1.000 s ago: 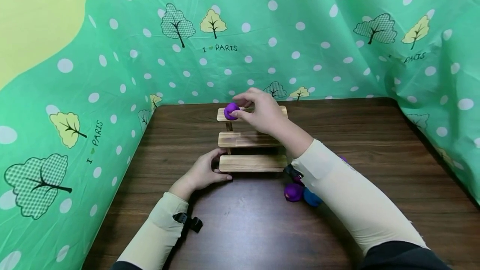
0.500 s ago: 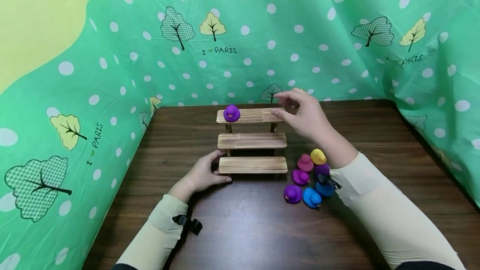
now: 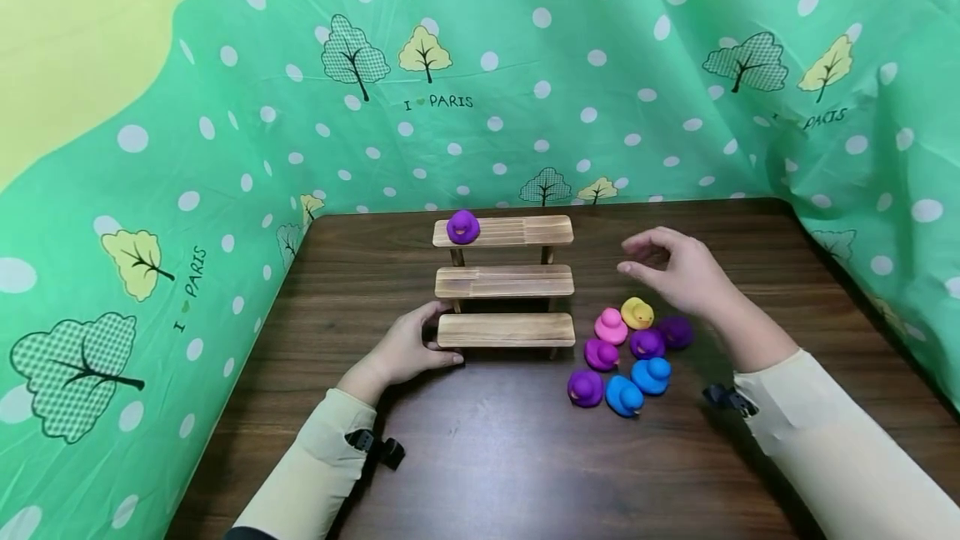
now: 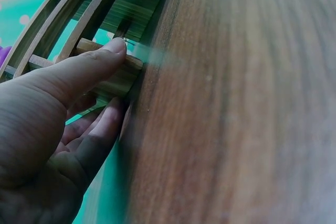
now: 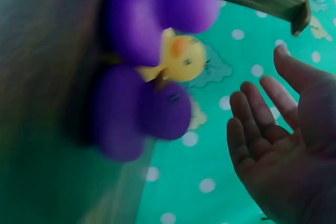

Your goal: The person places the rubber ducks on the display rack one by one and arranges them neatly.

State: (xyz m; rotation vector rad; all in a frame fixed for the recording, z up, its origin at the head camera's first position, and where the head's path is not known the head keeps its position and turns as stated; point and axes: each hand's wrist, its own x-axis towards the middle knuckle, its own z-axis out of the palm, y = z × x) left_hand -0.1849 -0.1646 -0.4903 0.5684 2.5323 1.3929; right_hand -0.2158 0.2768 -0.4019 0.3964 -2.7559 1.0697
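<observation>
A three-tier wooden stand (image 3: 504, 282) stands on the table, its steps rising toward the back. One purple rubber duck (image 3: 462, 227) sits at the left end of the top step. My left hand (image 3: 406, 344) grips the lower left side of the stand; in the left wrist view the thumb and fingers pinch a wooden bar (image 4: 107, 69) of its frame. Nothing is in my right hand (image 3: 678, 271), which hovers behind and to the right of a group of ducks, fingers loosely bent. The right wrist view shows its palm beside a yellow duck (image 5: 186, 59) and purple ducks.
Right of the stand, several rubber ducks stand close together: a pink duck (image 3: 611, 326), two blue ducks (image 3: 624, 396) and several purple ones (image 3: 585, 387), beside the yellow one. A green dotted cloth (image 3: 525, 123) rises behind and along both sides of the dark wooden table (image 3: 487, 457).
My right hand has let go of the purple duck on the top step and moved right and toward me, uncovering the duck group. The left hand has stayed at the stand.
</observation>
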